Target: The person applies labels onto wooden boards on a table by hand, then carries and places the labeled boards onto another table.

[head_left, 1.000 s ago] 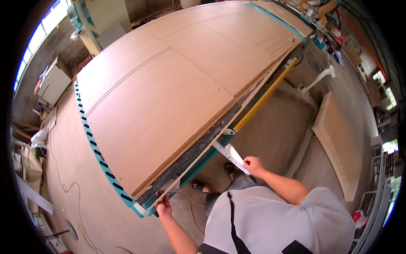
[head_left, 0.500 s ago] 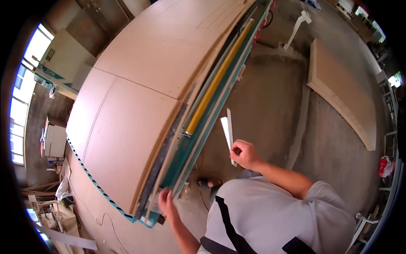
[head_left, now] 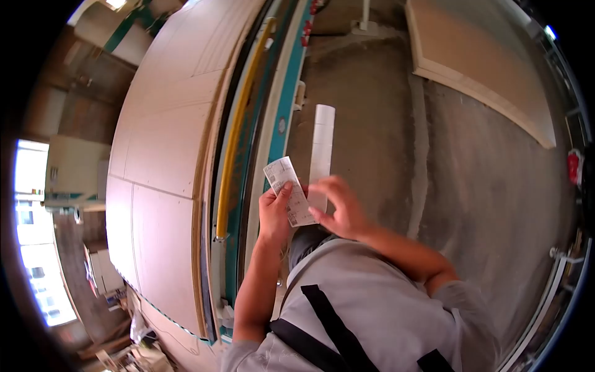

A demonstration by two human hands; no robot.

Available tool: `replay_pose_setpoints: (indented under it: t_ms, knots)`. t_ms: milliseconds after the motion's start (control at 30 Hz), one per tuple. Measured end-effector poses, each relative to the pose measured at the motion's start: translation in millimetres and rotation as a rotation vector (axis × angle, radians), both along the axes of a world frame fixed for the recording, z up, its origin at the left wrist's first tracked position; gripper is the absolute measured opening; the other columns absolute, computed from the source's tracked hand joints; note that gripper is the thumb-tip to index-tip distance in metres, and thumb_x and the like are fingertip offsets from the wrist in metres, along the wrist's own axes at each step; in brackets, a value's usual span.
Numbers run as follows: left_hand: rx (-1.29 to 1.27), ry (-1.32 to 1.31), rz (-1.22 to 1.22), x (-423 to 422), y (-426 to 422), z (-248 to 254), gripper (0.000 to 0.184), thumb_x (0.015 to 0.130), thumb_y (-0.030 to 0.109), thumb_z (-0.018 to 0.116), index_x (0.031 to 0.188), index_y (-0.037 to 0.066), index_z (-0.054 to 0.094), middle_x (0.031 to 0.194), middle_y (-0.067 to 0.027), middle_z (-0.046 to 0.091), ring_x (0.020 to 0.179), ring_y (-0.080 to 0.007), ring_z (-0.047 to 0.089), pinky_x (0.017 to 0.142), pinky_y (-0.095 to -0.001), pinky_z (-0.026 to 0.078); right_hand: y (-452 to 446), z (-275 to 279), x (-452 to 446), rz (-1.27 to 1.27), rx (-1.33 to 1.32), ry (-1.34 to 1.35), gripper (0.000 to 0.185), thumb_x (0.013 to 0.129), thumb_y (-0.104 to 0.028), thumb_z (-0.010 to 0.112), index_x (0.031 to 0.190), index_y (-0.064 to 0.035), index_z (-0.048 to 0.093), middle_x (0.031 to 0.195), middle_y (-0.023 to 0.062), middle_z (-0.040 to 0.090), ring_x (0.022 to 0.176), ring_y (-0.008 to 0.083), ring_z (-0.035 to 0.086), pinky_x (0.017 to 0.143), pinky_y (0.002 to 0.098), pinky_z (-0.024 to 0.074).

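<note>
My left hand (head_left: 274, 209) pinches a white printed label strip (head_left: 290, 192), thumb on top, in front of my body. The print shows small codes and text. Just right of it, my right hand (head_left: 339, 208) has its thumb and fingers apart, its fingertips close to the strip's right edge. A longer blank white strip (head_left: 322, 136) extends away from me beyond my right hand; its near end is partly behind the fingers, and what holds it cannot be made out.
Large scored boards (head_left: 164, 204) lie on the machine bed at the left, beside a yellow bar (head_left: 242, 124) and a teal rail (head_left: 287, 105). A thick pale panel (head_left: 483, 62) is at the upper right. A metal rack (head_left: 548, 291) stands along the right side.
My left hand has left the board's corner and come in front of my body with the printed strip. My right hand has moved left toward it and opened. The view has turned.
</note>
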State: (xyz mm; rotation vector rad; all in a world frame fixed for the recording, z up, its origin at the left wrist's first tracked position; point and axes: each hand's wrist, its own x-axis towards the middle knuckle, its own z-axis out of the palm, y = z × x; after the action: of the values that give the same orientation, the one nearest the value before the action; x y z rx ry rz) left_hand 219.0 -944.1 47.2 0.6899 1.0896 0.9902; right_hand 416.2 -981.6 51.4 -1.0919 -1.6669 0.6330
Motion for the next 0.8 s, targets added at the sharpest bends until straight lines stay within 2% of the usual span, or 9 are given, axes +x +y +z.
replay_pose_setpoints:
  t_ms: [67,167,233,300,367,400,500,700,800]
  knots:
    - [0.083,0.107,-0.070,10,19,-6,0.025,0.103,0.024,0.072,0.100,-0.001,0.079,0.086,-0.0034,0.075,0.076,-0.0101,0.068,0.070,-0.0264,0.054,10,0,10,-0.087,-0.049,0.034,0.042,0.086,-0.015,0.080,0.124,-0.0050,0.064,0.121,0.0158,0.064,0.112,0.0361,0.063,0.096,0.0461,0.0516]
    - [0.180,0.287,-0.135,35,70,-14,0.022,0.100,0.022,0.075,0.100,0.000,0.079,0.086,-0.0008,0.074,0.075,-0.0077,0.064,0.068,-0.0254,0.051,45,5,40,-0.206,-0.084,-0.007,0.042,0.086,-0.015,0.079,0.125,-0.0056,0.065,0.122,0.0137,0.064,0.115,0.0360,0.062,0.098,0.0464,0.0510]
    - [0.156,0.222,-0.154,50,107,-9,0.022,0.100,0.021,0.076,0.100,0.000,0.079,0.086,0.0003,0.073,0.074,-0.0067,0.062,0.067,-0.0249,0.049,75,11,55,-0.231,0.075,-0.263,0.044,0.085,-0.016,0.080,0.125,-0.0056,0.065,0.125,0.0126,0.065,0.114,0.0355,0.063,0.098,0.0464,0.0511]
    - [0.137,0.151,-0.149,60,144,-9,0.021,0.100,0.021,0.076,0.099,0.000,0.079,0.086,0.0013,0.072,0.073,-0.0057,0.060,0.065,-0.0245,0.047,106,-2,61,-0.228,0.054,-0.311,0.047,0.087,-0.019,0.080,0.129,-0.0061,0.064,0.124,0.0129,0.066,0.113,0.0350,0.064,0.098,0.0461,0.0513]
    - [0.173,0.098,-0.159,68,183,-13,0.021,0.100,0.020,0.077,0.099,0.000,0.079,0.086,0.0015,0.072,0.073,-0.0054,0.060,0.065,-0.0238,0.047,134,-25,62,-0.189,-0.186,-0.075,0.045,0.088,-0.015,0.080,0.129,-0.0048,0.066,0.123,0.0138,0.068,0.112,0.0342,0.066,0.099,0.0457,0.0526]
    - [0.193,0.145,-0.165,70,203,-12,0.020,0.099,0.020,0.077,0.100,0.000,0.078,0.086,0.0010,0.072,0.074,-0.0055,0.061,0.065,-0.0237,0.047,151,-19,61,-0.211,-0.165,-0.044,0.047,0.089,-0.013,0.079,0.133,-0.0038,0.064,0.120,0.0147,0.069,0.111,0.0316,0.068,0.098,0.0420,0.0545]
    - [0.156,0.127,-0.200,67,258,-3,0.019,0.098,0.018,0.078,0.103,-0.001,0.078,0.086,-0.0006,0.073,0.075,-0.0064,0.062,0.067,-0.0241,0.049,207,-2,53,-0.199,-0.119,0.095,0.056,0.089,-0.017,0.081,0.140,-0.0077,0.061,0.120,0.0136,0.068,0.109,0.0329,0.066,0.095,0.0417,0.0541]
    - [0.102,0.059,-0.220,72,361,14,0.020,0.099,0.019,0.076,0.105,-0.001,0.076,0.090,-0.0026,0.075,0.076,-0.0082,0.065,0.067,-0.0256,0.053,331,19,45,-0.135,-0.086,-0.095,0.062,0.087,-0.013,0.081,0.146,-0.0143,0.060,0.122,0.0128,0.068,0.106,0.0334,0.066,0.094,0.0425,0.0540]
    - [-0.054,-0.197,-0.176,68,398,-8,0.023,0.100,0.021,0.075,0.103,-0.001,0.075,0.094,-0.0043,0.075,0.082,-0.0094,0.066,0.074,-0.0276,0.053,383,14,52,-0.082,-0.135,-0.121,0.057,0.087,-0.013,0.081,0.141,-0.0151,0.064,0.121,0.0113,0.070,0.106,0.0331,0.066,0.095,0.0429,0.0533]
